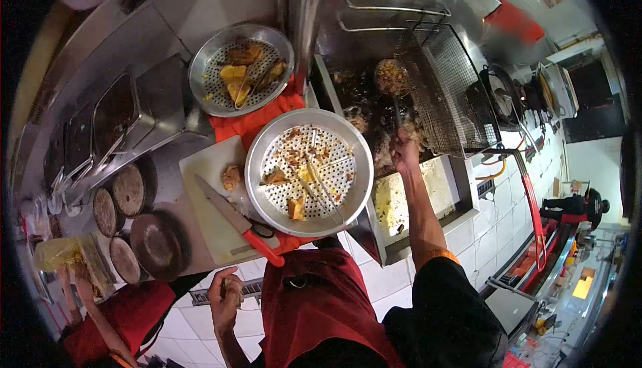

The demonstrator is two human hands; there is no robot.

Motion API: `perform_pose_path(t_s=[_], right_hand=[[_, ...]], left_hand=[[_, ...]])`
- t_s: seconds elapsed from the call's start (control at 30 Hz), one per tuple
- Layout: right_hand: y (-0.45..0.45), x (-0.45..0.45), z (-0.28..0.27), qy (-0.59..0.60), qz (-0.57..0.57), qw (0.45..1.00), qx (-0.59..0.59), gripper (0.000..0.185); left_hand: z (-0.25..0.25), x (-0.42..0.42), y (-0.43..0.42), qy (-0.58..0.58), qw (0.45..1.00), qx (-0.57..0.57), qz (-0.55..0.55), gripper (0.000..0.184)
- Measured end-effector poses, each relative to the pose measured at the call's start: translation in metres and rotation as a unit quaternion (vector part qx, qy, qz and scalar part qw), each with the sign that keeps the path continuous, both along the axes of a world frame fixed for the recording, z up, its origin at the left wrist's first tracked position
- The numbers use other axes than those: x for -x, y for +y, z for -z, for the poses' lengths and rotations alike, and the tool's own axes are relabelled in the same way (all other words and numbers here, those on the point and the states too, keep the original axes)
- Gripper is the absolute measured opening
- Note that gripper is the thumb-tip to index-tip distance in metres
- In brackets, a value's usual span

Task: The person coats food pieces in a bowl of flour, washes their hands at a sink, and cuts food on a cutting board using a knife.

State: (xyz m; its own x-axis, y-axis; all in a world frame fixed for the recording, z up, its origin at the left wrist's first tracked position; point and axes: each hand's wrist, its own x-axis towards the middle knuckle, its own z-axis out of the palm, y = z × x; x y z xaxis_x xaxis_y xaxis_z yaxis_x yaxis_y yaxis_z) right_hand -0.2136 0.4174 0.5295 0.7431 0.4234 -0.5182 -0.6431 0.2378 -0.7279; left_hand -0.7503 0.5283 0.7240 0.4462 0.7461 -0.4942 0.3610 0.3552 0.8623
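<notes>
My right hand [405,149] is closed around the dark handle of a skimmer [397,108] reaching into the fryer [461,187]. Browned pieces of food [391,77] fill its round head above the dark oil. More frying pieces [358,122] lie in the oil. My left hand [226,294] hangs low in front of the counter, fingers curled over something pale that I cannot make out. Closest to it are a knife [231,213] with a red handle and a large perforated metal pan [253,161], which holds crumbs, a few food pieces and metal tongs [321,184].
A second perforated pan [197,77] with fried pieces sits behind on red cloth. The knife lies on a white cutting board [200,224]. A wire fry basket [461,87] with a red handle stands at the fryer's right. Another person's hands [79,284] work at far left.
</notes>
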Motion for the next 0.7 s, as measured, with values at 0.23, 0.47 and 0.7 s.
perform_pose_path(t_s=[0.23, 0.47, 0.7], right_hand=[[-0.026, 0.028, -0.044, 0.014, -0.067, 0.997, 0.024, 0.006], [-0.049, 0.057, -0.068, 0.026, -0.102, 0.994, 0.04, 0.01], [-0.048, 0.09, -0.066, 0.029, -0.114, 0.99, 0.084, 0.009]], left_hand=[[0.013, -0.013, -0.015, -0.015, 0.999, -0.035, 0.033, 0.034], [0.016, -0.022, -0.027, -0.007, 1.0, -0.014, 0.023, 0.029], [0.001, -0.03, -0.034, -0.004, 1.0, 0.001, 0.004, 0.031]])
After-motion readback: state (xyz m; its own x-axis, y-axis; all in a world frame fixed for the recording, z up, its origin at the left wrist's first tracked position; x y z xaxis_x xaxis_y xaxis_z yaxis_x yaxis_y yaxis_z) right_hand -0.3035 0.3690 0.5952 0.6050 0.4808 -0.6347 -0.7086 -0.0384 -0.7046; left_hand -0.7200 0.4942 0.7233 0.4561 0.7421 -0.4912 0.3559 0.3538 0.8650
